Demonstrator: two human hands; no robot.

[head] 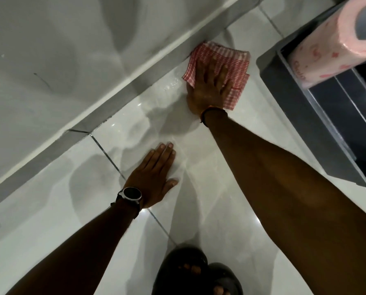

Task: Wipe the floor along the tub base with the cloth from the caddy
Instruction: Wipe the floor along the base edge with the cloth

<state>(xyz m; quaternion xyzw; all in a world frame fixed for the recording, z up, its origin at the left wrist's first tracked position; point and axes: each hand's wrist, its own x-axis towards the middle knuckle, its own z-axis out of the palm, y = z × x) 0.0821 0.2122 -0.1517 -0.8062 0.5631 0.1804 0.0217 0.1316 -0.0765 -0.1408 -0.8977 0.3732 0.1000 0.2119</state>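
Note:
A red-and-white checked cloth (231,58) lies flat on the glossy white floor tiles (209,177), its far corner touching the grey tub base strip (105,109). My right hand (209,84) presses flat on the cloth, fingers spread, with an orange band at the wrist. Nearer to me, my left hand (156,177) rests palm down on the bare tile, fingers together, a dark watch on its wrist. The white tub wall (50,50) fills the upper left. A wet sheen shows on the tile just left of the cloth.
A grey plastic caddy (301,116) stands on the floor at the right, holding a pink wrapped paper roll (331,39). Dark sandals on my feet (195,271) are at the bottom edge. Grout lines cross the tiles.

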